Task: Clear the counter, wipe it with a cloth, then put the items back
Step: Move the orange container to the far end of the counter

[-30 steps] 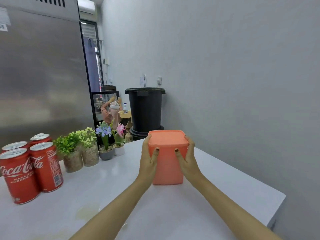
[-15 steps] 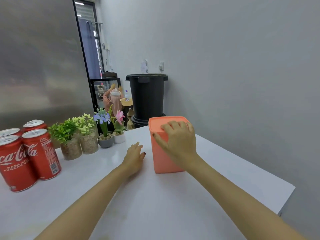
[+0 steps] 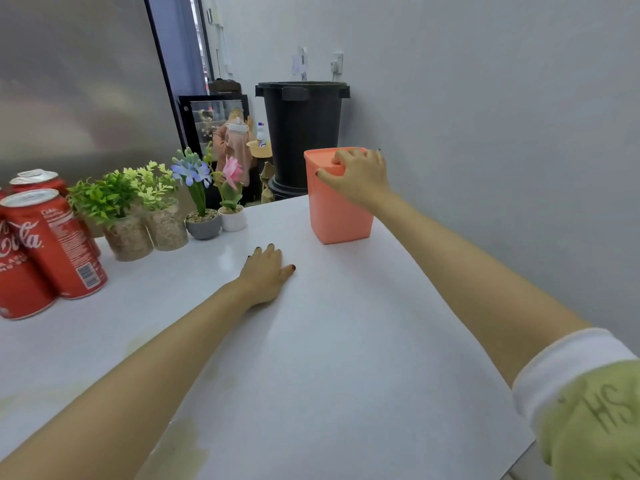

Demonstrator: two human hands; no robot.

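Tub slid back, R hand atop.

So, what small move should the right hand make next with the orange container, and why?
Probably lift it off the counter. The right hand grips the orange container from above at its lid, the left hand rests flat on the counter, and yellowish stains show near the front edge, so clearing and wiping seem unfinished.

One wide-angle view from the head, facing forward and down across the white counter, close over it, wall nearby at right
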